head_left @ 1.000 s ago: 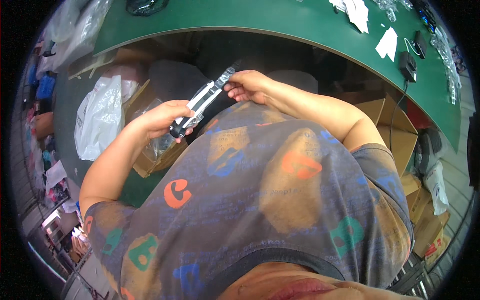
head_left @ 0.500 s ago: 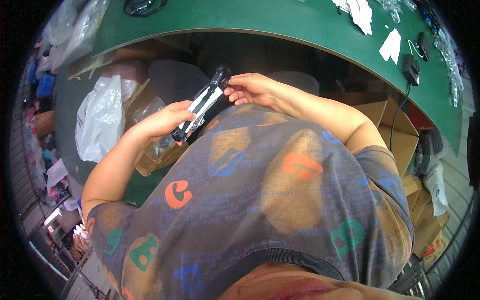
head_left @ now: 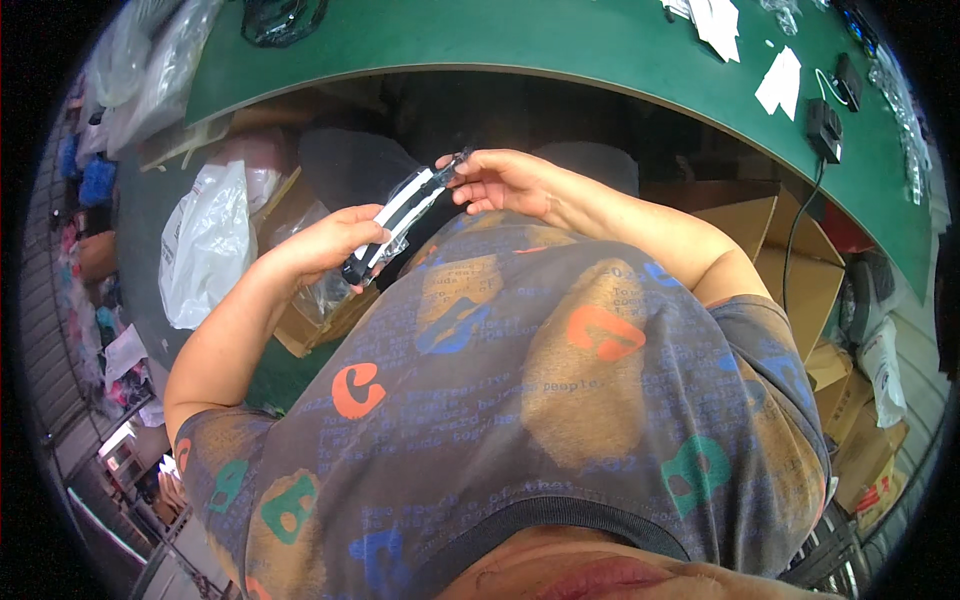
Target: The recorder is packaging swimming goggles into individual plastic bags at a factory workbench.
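Note:
A long, narrow black-and-white bar (head_left: 409,205) in clear plastic film slants across my lap, in front of my shirt. My left hand (head_left: 335,243) grips its lower end, thumb on top. At the upper end, the thumb and fingers of my right hand (head_left: 505,182) are closed on the crinkled film, while the other fingers curl loosely below. Loose film also sticks out along the bar's lower side. What kind of item the bar is, I cannot make out.
Ahead curves the edge of a green table (head_left: 420,40), bearing a black plastic bundle (head_left: 284,20), white paper pieces (head_left: 779,82) and a black charger (head_left: 825,130) with a hanging cable. A white plastic bag (head_left: 207,245) lies at left. Cardboard boxes (head_left: 735,230) stand at right.
The bar has turned slightly, showing more white stripes. The film at its upper end, bulky before, is now bunched at my right fingers. My left hand has barely moved.

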`<control>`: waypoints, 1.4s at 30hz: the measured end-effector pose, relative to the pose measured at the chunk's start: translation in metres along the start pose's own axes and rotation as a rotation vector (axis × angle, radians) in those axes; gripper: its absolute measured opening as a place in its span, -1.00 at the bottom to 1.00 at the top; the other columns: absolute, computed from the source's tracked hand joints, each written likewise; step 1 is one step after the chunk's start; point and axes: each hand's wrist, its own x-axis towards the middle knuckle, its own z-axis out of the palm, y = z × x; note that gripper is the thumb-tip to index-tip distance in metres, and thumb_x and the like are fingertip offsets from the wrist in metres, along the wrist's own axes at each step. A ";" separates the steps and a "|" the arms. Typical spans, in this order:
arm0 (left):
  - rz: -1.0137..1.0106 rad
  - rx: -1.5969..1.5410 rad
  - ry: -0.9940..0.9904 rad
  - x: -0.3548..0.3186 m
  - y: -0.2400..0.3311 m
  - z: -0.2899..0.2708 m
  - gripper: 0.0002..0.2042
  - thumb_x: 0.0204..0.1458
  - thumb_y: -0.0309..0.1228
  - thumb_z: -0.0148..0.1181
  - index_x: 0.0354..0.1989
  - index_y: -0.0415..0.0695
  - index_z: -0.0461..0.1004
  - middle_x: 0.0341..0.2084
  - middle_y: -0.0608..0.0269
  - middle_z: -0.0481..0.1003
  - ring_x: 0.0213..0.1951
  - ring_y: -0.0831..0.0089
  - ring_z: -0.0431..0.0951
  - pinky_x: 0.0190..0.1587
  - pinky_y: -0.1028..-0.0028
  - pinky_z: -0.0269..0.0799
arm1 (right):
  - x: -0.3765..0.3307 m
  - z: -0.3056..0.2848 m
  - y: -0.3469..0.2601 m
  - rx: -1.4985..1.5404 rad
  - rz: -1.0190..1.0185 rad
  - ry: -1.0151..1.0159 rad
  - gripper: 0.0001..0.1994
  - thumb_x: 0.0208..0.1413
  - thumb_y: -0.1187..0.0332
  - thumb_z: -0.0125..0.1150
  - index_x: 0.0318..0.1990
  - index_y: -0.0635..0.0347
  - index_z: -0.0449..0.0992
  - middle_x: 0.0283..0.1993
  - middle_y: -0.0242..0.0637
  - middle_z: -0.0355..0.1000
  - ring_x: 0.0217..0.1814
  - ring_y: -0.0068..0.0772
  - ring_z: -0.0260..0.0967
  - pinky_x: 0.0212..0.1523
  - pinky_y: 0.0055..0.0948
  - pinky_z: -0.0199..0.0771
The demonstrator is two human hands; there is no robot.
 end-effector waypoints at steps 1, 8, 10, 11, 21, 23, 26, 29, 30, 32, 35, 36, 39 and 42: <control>0.001 -0.029 -0.021 0.000 0.002 0.001 -0.76 0.20 -0.32 0.10 -0.03 -0.15 0.44 -0.45 0.31 0.50 -0.46 0.58 0.54 -0.60 0.53 0.51 | -0.002 0.001 0.000 0.021 -0.006 -0.002 -0.87 0.28 0.35 0.22 -0.09 0.15 0.56 -0.16 -0.30 0.58 -0.22 -0.41 0.57 -0.16 -0.33 0.61; 0.005 -0.163 -0.091 0.000 0.004 0.010 -0.55 0.19 -0.30 0.14 0.22 -0.25 0.40 -0.38 0.24 0.53 -0.48 0.55 0.57 -0.65 0.58 0.47 | 0.000 -0.002 0.004 0.047 -0.157 0.026 -0.85 0.26 0.23 0.31 -0.13 0.05 0.59 -0.24 -0.42 0.56 -0.31 -0.56 0.49 -0.30 -0.47 0.52; 0.002 -0.203 -0.098 0.004 -0.001 0.010 -0.55 0.19 -0.31 0.14 0.22 -0.27 0.40 -0.37 0.24 0.53 -0.47 0.55 0.57 -0.64 0.59 0.47 | -0.001 0.003 0.002 -0.120 -0.196 0.111 -0.86 0.26 0.24 0.30 -0.14 0.05 0.59 -0.26 -0.42 0.55 -0.35 -0.58 0.46 -0.37 -0.49 0.49; -0.001 -0.243 -0.106 0.005 -0.002 0.010 -0.55 0.20 -0.31 0.14 0.21 -0.28 0.40 -0.37 0.24 0.53 -0.47 0.55 0.57 -0.64 0.59 0.47 | -0.002 0.006 0.001 -0.285 -0.234 0.196 -0.87 0.27 0.25 0.28 -0.15 0.05 0.59 -0.28 -0.42 0.54 -0.39 -0.60 0.43 -0.45 -0.52 0.45; 0.014 -0.440 -0.289 -0.001 0.016 0.019 -0.51 0.27 -0.29 0.08 0.29 -0.31 0.28 -0.30 0.17 0.50 -0.41 0.46 0.58 -0.67 0.53 0.51 | -0.047 0.069 -0.033 -2.120 -1.513 -0.099 -0.64 -0.09 0.30 0.42 -0.08 0.09 0.59 -0.22 -0.43 0.43 -0.18 -0.41 0.43 -0.07 -0.34 0.38; 0.008 -0.480 -0.312 0.000 0.013 0.017 -0.56 0.27 -0.27 0.10 0.23 -0.26 0.31 -0.27 0.16 0.52 -0.37 0.46 0.59 -0.64 0.53 0.50 | -0.051 0.069 -0.039 -2.196 -1.507 -0.144 -0.59 -0.11 0.30 0.41 -0.02 0.08 0.59 -0.20 -0.43 0.43 -0.16 -0.43 0.41 -0.06 -0.34 0.39; 0.042 -0.642 -0.446 0.004 0.010 0.018 -0.46 0.35 -0.05 -0.13 0.26 -0.29 0.27 -0.27 0.12 0.52 -0.37 0.45 0.59 -0.66 0.52 0.51 | -0.059 0.077 -0.047 -2.324 -1.396 -0.219 -0.55 -0.09 0.31 0.35 0.04 0.10 0.58 -0.14 -0.42 0.41 -0.09 -0.41 0.38 0.00 -0.32 0.36; 0.101 -0.672 -0.420 -0.001 0.022 0.025 -0.36 0.35 0.11 -0.22 0.23 -0.28 0.30 -0.33 0.12 0.53 -0.38 0.46 0.58 -0.68 0.53 0.49 | -0.064 0.087 -0.054 -2.380 -1.313 -0.226 -0.56 -0.07 0.32 0.31 0.05 0.11 0.58 -0.10 -0.43 0.40 -0.04 -0.40 0.36 0.03 -0.33 0.33; 0.103 -0.670 -0.421 0.001 0.021 0.025 -0.36 0.35 0.11 -0.22 0.23 -0.28 0.30 -0.33 0.12 0.53 -0.38 0.46 0.58 -0.68 0.53 0.49 | -0.065 0.091 -0.056 -2.429 -1.254 -0.231 -0.57 -0.06 0.31 0.31 0.04 0.12 0.58 -0.11 -0.42 0.41 -0.04 -0.40 0.36 0.02 -0.34 0.32; 0.082 -0.631 -0.397 0.006 0.018 0.022 -0.37 0.34 0.10 -0.16 0.23 -0.27 0.31 -0.33 0.15 0.53 -0.39 0.47 0.57 -0.65 0.52 0.50 | -0.065 0.094 -0.058 -2.477 -1.196 -0.233 -0.58 -0.06 0.30 0.31 0.03 0.13 0.58 -0.11 -0.41 0.42 -0.04 -0.40 0.37 0.00 -0.35 0.32; 0.095 -0.554 -0.374 0.007 0.016 0.019 -0.47 0.33 -0.01 -0.02 0.21 -0.24 0.33 -0.33 0.21 0.52 -0.37 0.50 0.58 -0.62 0.56 0.50 | -0.062 0.097 -0.065 -2.427 -1.131 -0.242 -0.59 -0.04 0.29 0.33 0.02 0.18 0.58 -0.12 -0.39 0.44 -0.02 -0.39 0.38 0.01 -0.33 0.31; 0.113 -0.558 -0.376 0.004 0.018 0.019 -0.50 0.32 -0.05 0.02 0.20 -0.23 0.34 -0.32 0.23 0.52 -0.37 0.51 0.58 -0.61 0.57 0.50 | -0.064 0.100 -0.069 -2.386 -1.069 -0.215 -0.58 -0.04 0.28 0.33 0.03 0.20 0.58 -0.09 -0.37 0.46 0.00 -0.39 0.38 0.05 -0.30 0.32; 0.113 -0.520 -0.374 0.005 0.021 0.016 -0.58 0.33 -0.11 0.01 0.06 -0.28 0.42 -0.30 0.17 0.53 -0.39 0.46 0.61 -0.63 0.53 0.55 | -0.070 0.106 -0.067 -2.219 -1.198 -0.253 -0.40 -0.09 0.31 0.34 0.19 0.27 0.46 0.29 -0.11 0.38 0.44 -0.17 0.24 0.50 0.00 0.07; 0.117 -0.470 -0.380 0.006 0.036 0.024 -0.55 0.33 -0.11 -0.05 -0.17 -0.36 0.49 -0.39 0.09 0.57 -0.53 0.38 0.62 -0.62 0.47 0.60 | -0.060 0.099 -0.046 -2.067 -0.983 -0.225 -0.39 -0.08 0.31 0.40 0.17 0.26 0.39 0.06 -0.07 0.48 0.24 -0.06 0.40 0.43 0.04 0.18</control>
